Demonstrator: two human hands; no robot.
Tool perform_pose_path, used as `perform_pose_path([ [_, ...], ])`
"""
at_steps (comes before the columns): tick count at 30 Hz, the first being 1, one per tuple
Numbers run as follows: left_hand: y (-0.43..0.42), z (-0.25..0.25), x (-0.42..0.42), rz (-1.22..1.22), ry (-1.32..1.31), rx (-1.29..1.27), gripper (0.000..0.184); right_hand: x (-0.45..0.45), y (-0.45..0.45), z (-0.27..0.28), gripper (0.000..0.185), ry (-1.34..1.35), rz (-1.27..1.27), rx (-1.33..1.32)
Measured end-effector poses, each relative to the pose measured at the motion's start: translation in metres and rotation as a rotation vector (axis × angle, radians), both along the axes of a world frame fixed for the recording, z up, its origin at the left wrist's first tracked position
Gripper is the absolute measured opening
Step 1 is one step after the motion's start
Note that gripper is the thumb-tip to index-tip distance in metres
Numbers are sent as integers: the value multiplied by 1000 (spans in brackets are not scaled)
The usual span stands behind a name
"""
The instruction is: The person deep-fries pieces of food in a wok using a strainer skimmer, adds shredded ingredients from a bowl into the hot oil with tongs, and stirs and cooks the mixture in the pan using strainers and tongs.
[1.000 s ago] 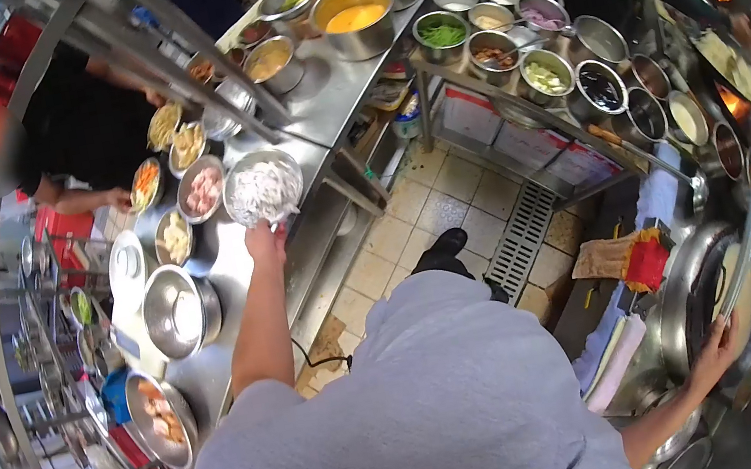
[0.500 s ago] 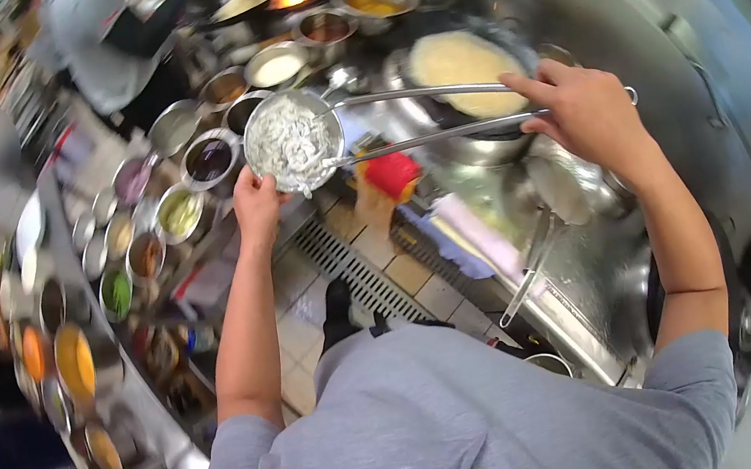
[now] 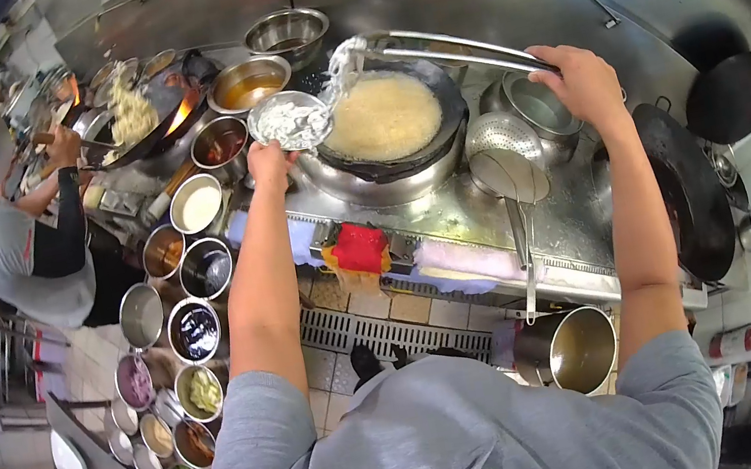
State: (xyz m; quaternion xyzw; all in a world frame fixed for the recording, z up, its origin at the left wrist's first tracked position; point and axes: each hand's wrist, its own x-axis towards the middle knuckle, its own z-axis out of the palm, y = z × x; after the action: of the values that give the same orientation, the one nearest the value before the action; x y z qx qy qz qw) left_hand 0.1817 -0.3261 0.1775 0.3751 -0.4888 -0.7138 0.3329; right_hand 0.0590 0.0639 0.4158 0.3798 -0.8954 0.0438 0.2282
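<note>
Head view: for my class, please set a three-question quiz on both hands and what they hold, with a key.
1. Which hand grips the long silver metal tongs?
2. True or false: the left hand holds a round silver metal bowl.
3. Choose what hangs at the tongs' tips: A) a folded red cloth; B) white stringy strips; C) a perforated silver ladle.

Key: 1. The right hand. 2. True. 3. B.

strips (image 3: 346, 69): white | oil (image 3: 383, 118): pale gold | wok (image 3: 448, 99): black, seemingly | cloth (image 3: 360, 248): red-yellow | shirt (image 3: 460, 430): grey
</note>
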Motion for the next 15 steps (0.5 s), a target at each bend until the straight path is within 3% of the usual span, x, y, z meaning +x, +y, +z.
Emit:
perform_pose_path([
  [4, -38, -5, -12, -59, -4, 20, 22, -9, -10, -17, 33, -44, -140, -70],
  [15, -70, 41, -32, -54, -141, -196, 20, -52, -78, -39, 36, -203, -359, -193],
])
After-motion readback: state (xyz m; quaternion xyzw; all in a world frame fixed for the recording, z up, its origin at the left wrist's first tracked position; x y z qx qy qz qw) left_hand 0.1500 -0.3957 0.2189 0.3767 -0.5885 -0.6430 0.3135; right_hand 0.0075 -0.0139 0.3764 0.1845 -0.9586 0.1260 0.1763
